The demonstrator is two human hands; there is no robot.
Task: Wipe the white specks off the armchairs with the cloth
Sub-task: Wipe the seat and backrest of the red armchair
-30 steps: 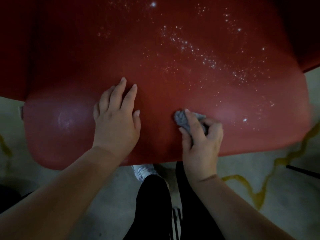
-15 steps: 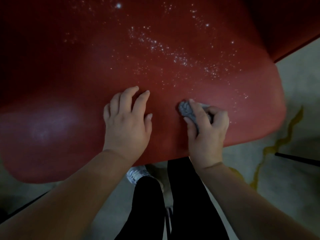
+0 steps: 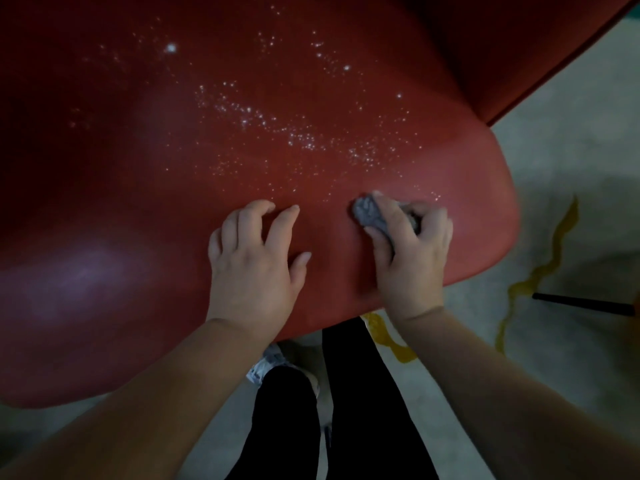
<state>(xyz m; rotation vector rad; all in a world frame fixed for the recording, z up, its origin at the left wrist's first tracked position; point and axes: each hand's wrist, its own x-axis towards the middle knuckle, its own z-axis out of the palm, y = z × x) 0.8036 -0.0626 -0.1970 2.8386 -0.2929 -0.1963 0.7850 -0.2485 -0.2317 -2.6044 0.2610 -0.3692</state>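
A red armchair seat (image 3: 145,188) fills most of the view. White specks (image 3: 298,136) run in a band across its middle and right, ending just above my hands. My right hand (image 3: 412,258) presses a crumpled grey cloth (image 3: 369,211) onto the seat near its front right edge; the cloth shows between thumb and fingers. My left hand (image 3: 256,265) rests on the seat to the left of the cloth, fingers spread and slightly curled, holding nothing.
Pale floor (image 3: 571,341) with a wavy yellow line (image 3: 540,268) lies to the right. A thin black bar (image 3: 585,304) crosses it. My black-trousered legs (image 3: 346,410) and a light shoe (image 3: 266,365) stand below the seat's front edge. The red backrest edge (image 3: 540,64) rises at the top right.
The view has shifted so the seat sits further right and up in frame. Both hands stay near the front edge; the cloth hand has edged slightly toward the specks.
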